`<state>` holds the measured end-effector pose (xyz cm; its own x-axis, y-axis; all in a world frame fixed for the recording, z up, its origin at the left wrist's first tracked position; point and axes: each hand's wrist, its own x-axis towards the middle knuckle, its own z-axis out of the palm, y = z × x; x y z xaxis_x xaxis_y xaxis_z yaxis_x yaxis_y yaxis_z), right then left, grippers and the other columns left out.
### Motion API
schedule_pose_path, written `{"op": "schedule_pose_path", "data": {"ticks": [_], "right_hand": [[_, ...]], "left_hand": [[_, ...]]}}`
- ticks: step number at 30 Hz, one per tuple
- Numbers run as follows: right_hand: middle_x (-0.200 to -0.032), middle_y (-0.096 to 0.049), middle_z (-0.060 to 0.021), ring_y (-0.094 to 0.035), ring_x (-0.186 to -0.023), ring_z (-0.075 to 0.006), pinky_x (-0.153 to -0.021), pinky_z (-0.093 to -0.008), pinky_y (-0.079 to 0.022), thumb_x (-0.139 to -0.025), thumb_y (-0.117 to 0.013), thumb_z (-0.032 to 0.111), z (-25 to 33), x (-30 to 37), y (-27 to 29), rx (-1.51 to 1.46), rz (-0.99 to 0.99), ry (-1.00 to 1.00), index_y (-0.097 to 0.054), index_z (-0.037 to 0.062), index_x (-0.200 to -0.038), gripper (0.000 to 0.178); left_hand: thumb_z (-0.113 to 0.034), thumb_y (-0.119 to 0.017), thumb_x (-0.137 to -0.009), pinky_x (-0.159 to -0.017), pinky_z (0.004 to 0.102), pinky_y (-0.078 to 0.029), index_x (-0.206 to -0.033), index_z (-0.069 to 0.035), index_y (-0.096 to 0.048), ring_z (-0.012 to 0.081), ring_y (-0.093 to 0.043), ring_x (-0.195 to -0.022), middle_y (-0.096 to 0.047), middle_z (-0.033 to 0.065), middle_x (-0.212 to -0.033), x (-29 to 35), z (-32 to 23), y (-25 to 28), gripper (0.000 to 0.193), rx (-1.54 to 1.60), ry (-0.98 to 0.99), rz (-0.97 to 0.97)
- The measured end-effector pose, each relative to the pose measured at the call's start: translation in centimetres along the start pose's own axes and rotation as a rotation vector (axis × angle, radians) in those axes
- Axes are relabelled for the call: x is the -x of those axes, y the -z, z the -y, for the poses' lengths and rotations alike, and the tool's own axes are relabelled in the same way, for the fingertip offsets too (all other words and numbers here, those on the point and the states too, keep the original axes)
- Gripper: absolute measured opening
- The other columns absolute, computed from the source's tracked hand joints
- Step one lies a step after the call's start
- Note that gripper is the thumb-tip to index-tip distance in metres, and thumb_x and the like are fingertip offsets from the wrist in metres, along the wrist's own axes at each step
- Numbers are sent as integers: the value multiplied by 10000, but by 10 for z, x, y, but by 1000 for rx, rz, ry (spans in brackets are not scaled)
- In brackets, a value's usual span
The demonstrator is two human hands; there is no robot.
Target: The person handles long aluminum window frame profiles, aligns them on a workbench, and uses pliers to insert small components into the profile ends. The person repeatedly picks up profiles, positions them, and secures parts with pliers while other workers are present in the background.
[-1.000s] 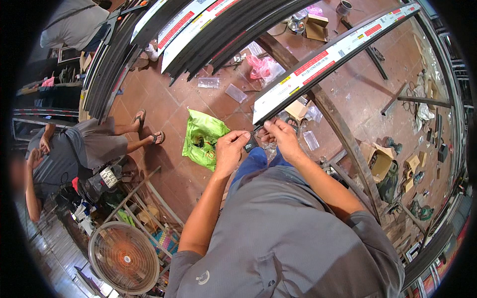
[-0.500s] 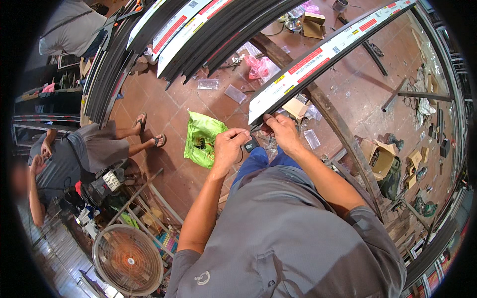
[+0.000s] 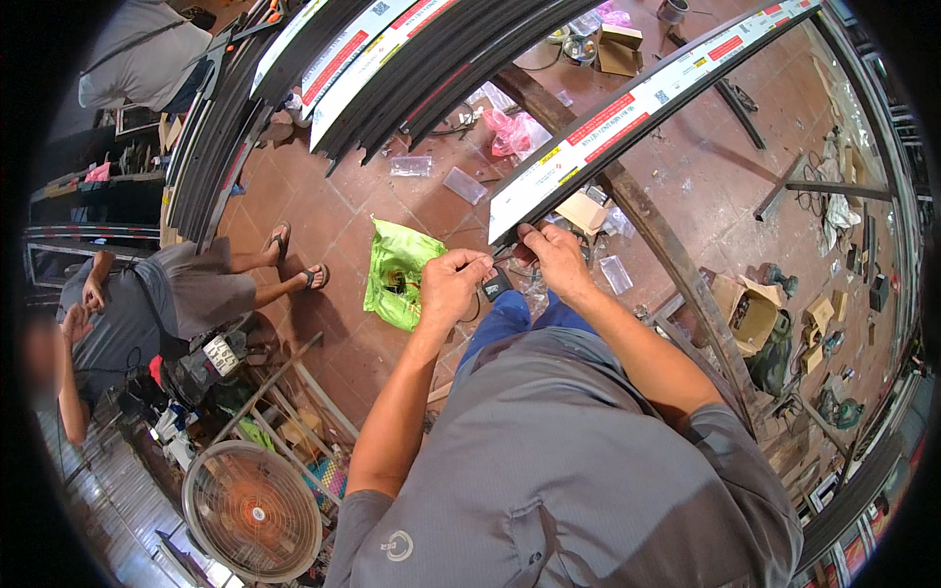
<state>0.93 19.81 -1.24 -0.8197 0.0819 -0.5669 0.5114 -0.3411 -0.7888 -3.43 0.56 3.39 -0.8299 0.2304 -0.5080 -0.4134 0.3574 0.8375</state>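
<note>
A long dark profile (image 3: 627, 108) with a white and red label film runs from the upper right down to its cut end in front of me. My right hand (image 3: 555, 259) has its fingers closed at the lower edge of that end. Just left of it, my left hand (image 3: 453, 285) pinches something small near the profile's tip; the fingers hide what it is. A small black square object (image 3: 497, 284) shows right beside the left fingers; whether the hand holds it I cannot tell. A bright green bag (image 3: 400, 271) lies open on the floor to the left of my left hand.
More labelled profiles (image 3: 431, 73) are stacked at the upper left. A dark beam (image 3: 676, 269) crosses under the profile. An open cardboard box (image 3: 753, 318) and scraps litter the right floor. A round fan (image 3: 252, 512) stands at lower left; a seated person (image 3: 137, 304) is above it.
Almost nothing differs. Both hands stay at the profile's end, with only a very slight shift of the fingers and the profile tip.
</note>
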Motion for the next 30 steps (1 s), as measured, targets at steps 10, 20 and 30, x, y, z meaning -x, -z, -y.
{"op": "schedule_pose_path", "data": {"ticks": [10, 20, 30], "right_hand": [[-917, -709, -49, -639, -807, -117, -729, -281, -504, -1036, -596, 271, -9, -5, 3, -90, 16, 6, -699, -2, -1144, 311], [-901, -698, -43, -644, -812, -118, -746, -278, -513, -1037, -592, 237, -13, -8, 4, -149, 56, 22, -680, -2, -1153, 279], [-881, -716, -54, -676, -785, -142, -721, -302, -546, -1057, -602, 269, -8, -10, 13, -190, -101, 69, -660, 40, -1058, 236]], "left_hand": [[-151, -734, -971, -647, 259, -495, -994, 40, -743, 106, -632, -708, -675, 12, -790, 0, 10, -8, 193, 157, 79, 7], [-135, -730, -976, -677, 254, -478, -948, 32, -749, 90, -591, -709, -720, 39, -838, -3, 26, 2, 170, 121, -52, 65], [-107, -712, -983, -668, 241, -476, -965, 44, -751, 75, -578, -702, -752, 58, -879, 0, 30, 11, 157, 144, -66, 68]]}}
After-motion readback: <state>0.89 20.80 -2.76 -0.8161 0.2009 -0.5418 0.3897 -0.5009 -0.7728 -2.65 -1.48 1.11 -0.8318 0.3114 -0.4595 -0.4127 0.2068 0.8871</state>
